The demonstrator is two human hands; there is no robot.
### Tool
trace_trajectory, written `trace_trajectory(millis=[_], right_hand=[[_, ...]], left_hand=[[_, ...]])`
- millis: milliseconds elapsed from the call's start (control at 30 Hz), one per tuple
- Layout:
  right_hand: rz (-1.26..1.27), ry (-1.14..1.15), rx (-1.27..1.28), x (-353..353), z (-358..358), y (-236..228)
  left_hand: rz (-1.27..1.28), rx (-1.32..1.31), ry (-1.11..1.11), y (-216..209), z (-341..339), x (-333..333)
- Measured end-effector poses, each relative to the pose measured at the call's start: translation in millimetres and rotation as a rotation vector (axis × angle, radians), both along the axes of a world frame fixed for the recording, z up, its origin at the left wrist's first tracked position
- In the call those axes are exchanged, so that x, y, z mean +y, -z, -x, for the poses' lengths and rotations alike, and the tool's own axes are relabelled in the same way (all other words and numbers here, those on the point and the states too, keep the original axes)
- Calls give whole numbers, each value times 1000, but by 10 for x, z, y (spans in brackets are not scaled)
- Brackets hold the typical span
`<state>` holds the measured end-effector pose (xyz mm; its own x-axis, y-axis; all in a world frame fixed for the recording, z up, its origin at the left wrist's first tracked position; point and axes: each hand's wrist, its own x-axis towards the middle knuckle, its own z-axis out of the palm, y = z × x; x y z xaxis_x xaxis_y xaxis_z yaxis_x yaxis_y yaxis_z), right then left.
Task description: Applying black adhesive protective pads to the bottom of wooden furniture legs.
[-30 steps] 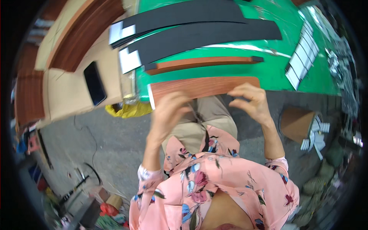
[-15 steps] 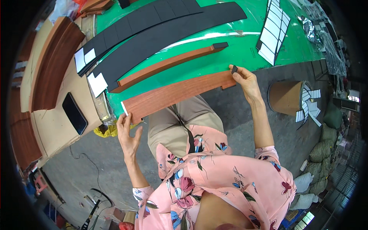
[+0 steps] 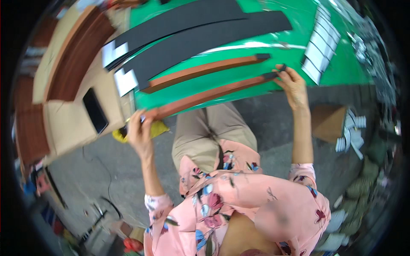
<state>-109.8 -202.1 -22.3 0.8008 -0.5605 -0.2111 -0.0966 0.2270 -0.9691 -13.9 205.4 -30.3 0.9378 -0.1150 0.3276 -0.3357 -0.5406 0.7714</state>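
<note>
Since earlier frame, wooden board has turned from broad face to narrow edge up, over near edge of green worktop; left hand closed on its left end, blurred fingers hiding tip; right hand pinches small black piece beside board's black end; black-lined white sheet too blurred to read; black strips partly cut off above
</note>
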Motion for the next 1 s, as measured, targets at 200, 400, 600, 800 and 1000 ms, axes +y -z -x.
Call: trace_trajectory(millis=[200, 400, 600, 800, 1000], right_hand=[[429, 52, -9, 376, -311, -339], [761, -449, -156, 1560, -708, -567], [865, -623, -244, 2158, -975, -383], [949, -635, -221, 2299, -1050, -330], [966, -621, -185, 2323, -1067, -303]], left_hand=[[295, 79, 83, 174, -151, -261], [324, 140, 160, 175, -211, -216], [354, 125, 202, 190, -283, -199], [409, 140, 230, 232, -312, -168], [389, 119, 246, 263, -323, -147]])
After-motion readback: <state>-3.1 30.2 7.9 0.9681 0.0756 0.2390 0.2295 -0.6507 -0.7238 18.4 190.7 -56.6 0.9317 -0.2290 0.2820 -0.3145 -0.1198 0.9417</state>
